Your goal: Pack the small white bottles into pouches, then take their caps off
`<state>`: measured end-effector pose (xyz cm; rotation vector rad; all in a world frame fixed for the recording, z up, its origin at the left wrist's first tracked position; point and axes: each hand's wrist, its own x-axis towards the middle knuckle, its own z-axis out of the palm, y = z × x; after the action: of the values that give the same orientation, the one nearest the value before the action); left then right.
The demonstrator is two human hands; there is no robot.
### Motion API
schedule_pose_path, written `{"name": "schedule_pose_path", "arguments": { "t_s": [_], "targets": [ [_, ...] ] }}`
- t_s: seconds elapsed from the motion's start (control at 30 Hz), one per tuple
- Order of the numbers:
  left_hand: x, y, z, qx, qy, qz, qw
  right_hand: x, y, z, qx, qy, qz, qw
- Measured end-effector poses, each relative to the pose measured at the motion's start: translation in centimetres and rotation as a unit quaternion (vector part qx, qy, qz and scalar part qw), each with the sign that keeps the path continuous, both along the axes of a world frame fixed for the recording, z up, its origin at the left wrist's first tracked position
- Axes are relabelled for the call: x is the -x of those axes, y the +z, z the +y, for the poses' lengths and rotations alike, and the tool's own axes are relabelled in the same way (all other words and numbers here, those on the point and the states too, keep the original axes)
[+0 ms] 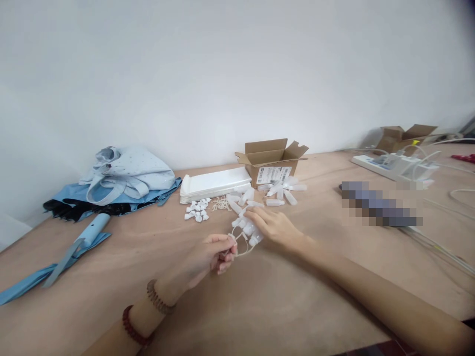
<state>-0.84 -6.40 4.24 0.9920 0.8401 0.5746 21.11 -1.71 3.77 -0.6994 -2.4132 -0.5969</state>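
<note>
My left hand (221, 252) is closed in a pinch on thin cream cord loops (243, 247), which curve out to the right of the fingertips. My right hand (272, 225) lies over a cluster of small translucent plastic bottles (248, 228), its bent fingers closed on them from above. The fingertips' far sides are hidden, so the exact grip is hard to see. Several of these bottles sit just under and left of that hand. More loose bottles (284, 190) are spread behind it. White small caps (197, 209) and short cream strips (221, 203) lie beyond my left hand.
A stack of white flat packets (215, 184) and an open cardboard box (269, 165) stand near the wall. Left are a pale cloth bag (129, 170) and a blue umbrella (92, 230). A pixelated object (378, 205), a power strip (393, 165) and cables lie right.
</note>
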Motion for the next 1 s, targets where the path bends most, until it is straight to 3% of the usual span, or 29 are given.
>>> {"name": "schedule_pose_path", "arguments": {
  "t_s": [0.17,0.3,0.5,0.67,1.0],
  "targets": [
    [0.5,0.9,0.2,-0.025,0.075,0.018,0.997,-1.3,-0.3,1.6,0.005,-0.026,0.044,0.999],
    [0.2,0.5,0.3,-0.037,0.119,0.004,0.992,-1.1,-0.4,1.2,0.014,-0.016,0.034,0.999],
    [-0.3,-0.7,0.4,-0.023,0.092,0.023,0.995,0.2,-0.2,-0.5,0.020,0.004,-0.009,1.000],
    [-0.4,-0.2,-0.1,-0.064,0.067,0.067,0.993,0.6,-0.1,-0.7,0.024,0.026,-0.014,0.999],
    [-0.5,0.0,-0.5,-0.064,0.034,0.093,0.993,-0.5,-0.4,0.7,0.033,-0.031,0.000,0.999]
  ]
}}
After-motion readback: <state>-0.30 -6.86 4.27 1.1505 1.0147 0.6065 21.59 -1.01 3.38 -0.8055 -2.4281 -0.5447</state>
